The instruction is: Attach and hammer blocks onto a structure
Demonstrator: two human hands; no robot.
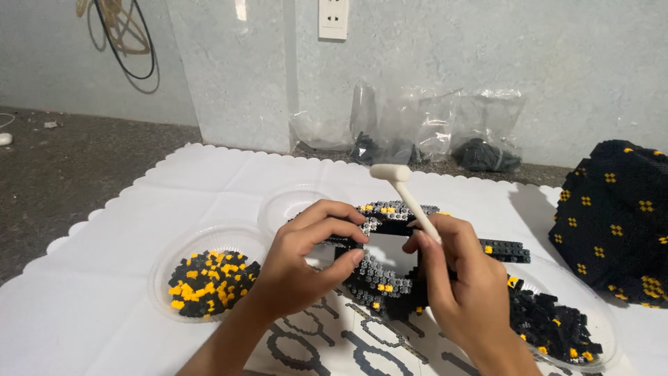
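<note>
The grey and black brick frame (390, 268) sits in the middle of the white cloth (104, 278), between your hands. Your left hand (306, 261) curls over its left side, fingers pinching an edge. Your right hand (463, 285) grips a small white hammer (403, 191), head raised above the frame. A clear dish of black and yellow bricks (209, 275) lies to the left, another dish (557, 324) near right, a large black built piece (616, 219) far right.
</note>
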